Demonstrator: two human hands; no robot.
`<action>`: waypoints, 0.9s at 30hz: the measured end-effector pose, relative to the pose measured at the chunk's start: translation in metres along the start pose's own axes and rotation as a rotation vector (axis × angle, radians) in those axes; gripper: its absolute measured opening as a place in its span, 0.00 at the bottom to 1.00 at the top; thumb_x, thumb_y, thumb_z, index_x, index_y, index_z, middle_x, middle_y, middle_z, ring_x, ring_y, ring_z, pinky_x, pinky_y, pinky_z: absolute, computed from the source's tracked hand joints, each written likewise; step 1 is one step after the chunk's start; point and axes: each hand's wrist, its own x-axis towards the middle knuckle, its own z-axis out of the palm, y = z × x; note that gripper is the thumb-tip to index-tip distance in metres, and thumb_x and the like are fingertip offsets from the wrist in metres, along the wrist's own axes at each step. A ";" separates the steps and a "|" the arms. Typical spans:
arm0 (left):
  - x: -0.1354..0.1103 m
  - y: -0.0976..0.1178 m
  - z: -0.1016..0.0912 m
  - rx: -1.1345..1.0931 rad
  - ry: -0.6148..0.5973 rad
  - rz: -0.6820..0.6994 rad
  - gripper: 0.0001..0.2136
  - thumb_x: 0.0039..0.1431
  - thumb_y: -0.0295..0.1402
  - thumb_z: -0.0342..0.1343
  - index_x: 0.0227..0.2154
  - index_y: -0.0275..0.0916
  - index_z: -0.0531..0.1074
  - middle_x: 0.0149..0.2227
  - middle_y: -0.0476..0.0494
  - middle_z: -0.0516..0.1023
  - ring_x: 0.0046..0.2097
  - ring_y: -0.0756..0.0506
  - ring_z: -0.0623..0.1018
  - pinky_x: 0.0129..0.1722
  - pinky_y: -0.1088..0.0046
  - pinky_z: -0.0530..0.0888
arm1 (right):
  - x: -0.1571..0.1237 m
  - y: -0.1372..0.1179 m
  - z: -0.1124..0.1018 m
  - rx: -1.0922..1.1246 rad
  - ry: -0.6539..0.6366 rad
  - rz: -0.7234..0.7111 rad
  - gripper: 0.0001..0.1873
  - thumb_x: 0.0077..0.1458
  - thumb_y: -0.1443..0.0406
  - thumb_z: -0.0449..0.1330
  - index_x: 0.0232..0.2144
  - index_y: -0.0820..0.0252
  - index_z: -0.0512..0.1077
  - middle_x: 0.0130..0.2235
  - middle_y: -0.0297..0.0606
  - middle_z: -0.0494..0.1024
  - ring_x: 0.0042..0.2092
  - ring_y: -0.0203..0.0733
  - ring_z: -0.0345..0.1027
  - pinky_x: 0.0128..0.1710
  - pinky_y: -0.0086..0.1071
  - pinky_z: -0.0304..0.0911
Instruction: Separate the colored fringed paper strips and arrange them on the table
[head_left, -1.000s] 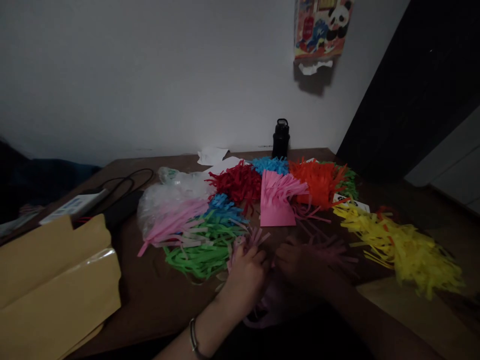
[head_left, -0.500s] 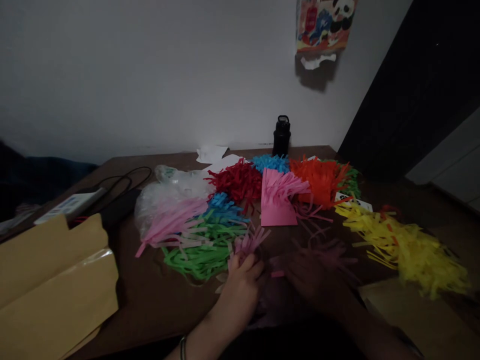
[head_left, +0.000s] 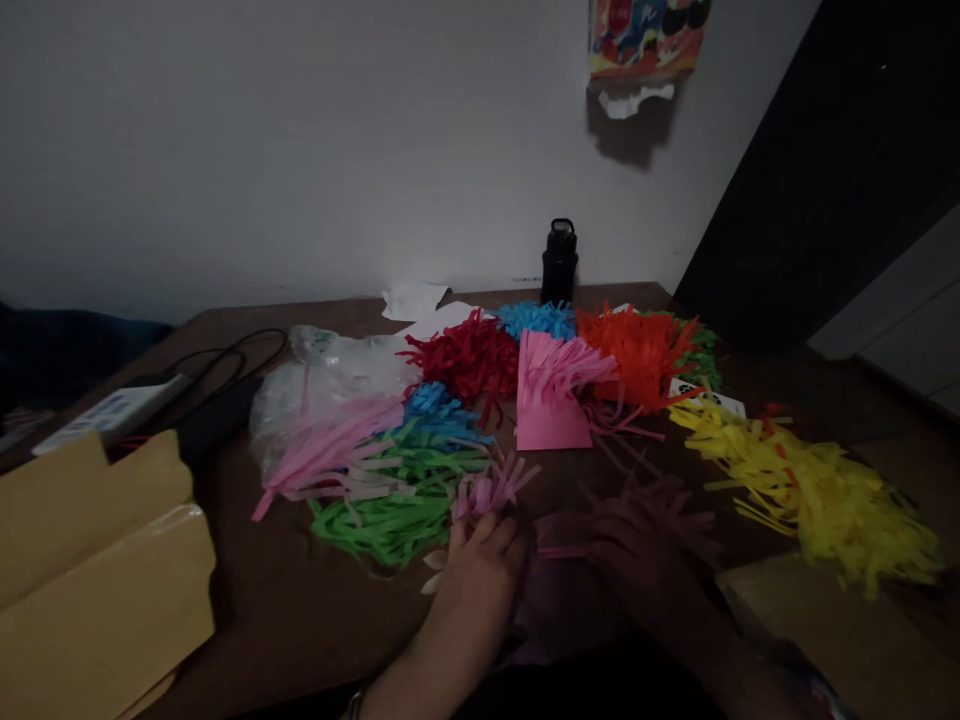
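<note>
My left hand (head_left: 480, 565) rests near the front of the brown table (head_left: 300, 600), its fingers curled on a purple sheet of fringed paper (head_left: 491, 490) whose cut strips fan up past the fingertips. In shadow just to the right, my right hand (head_left: 637, 550) is closed on a thin strip (head_left: 559, 551) of the same purple paper. The uncut part of the sheet (head_left: 555, 600) lies dark between the two hands. Piles of cut strips surround them: green (head_left: 390, 500), light pink (head_left: 330, 450), blue (head_left: 439, 405), red (head_left: 469, 360), orange (head_left: 641, 355) and yellow (head_left: 817, 490).
A pink fringed sheet (head_left: 551, 400) lies in the middle. A black bottle (head_left: 559, 262) stands by the wall. A clear plastic bag (head_left: 322, 385) and white papers (head_left: 412, 300) lie behind the piles. Yellow envelopes (head_left: 97, 590), a power strip (head_left: 105, 415) and cables (head_left: 225, 360) occupy the left.
My right hand has drawn away to the right from the left hand, with a thin purple strip stretched between them. The left hand stays on the fringed sheet. The view has tilted slightly.
</note>
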 end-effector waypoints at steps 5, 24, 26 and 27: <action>0.007 0.011 -0.006 -0.001 -0.024 -0.095 0.06 0.59 0.27 0.53 0.33 0.39 0.75 0.37 0.42 0.78 0.43 0.38 0.73 0.47 0.52 0.61 | 0.000 -0.009 0.006 0.009 0.043 0.178 0.10 0.59 0.72 0.53 0.31 0.57 0.71 0.38 0.38 0.76 0.46 0.46 0.65 0.54 0.49 0.54; 0.032 0.005 -0.001 0.041 0.006 0.208 0.07 0.61 0.27 0.55 0.30 0.39 0.77 0.33 0.45 0.78 0.43 0.40 0.73 0.54 0.49 0.60 | 0.021 -0.024 0.022 -0.215 0.011 -0.051 0.11 0.62 0.72 0.52 0.32 0.61 0.73 0.33 0.39 0.76 0.40 0.46 0.65 0.50 0.47 0.52; 0.031 0.006 -0.007 0.019 0.025 0.191 0.07 0.63 0.29 0.54 0.32 0.39 0.77 0.34 0.44 0.77 0.46 0.39 0.73 0.55 0.48 0.60 | 0.025 -0.022 0.026 -0.234 0.018 -0.093 0.14 0.62 0.73 0.51 0.28 0.62 0.73 0.29 0.39 0.75 0.36 0.44 0.65 0.49 0.46 0.53; 0.028 0.008 -0.010 0.003 0.030 0.193 0.07 0.64 0.29 0.54 0.33 0.40 0.77 0.35 0.44 0.78 0.46 0.40 0.73 0.56 0.51 0.61 | 0.026 -0.021 0.027 -0.233 0.021 -0.110 0.15 0.62 0.74 0.50 0.27 0.62 0.72 0.28 0.38 0.74 0.35 0.43 0.64 0.49 0.45 0.53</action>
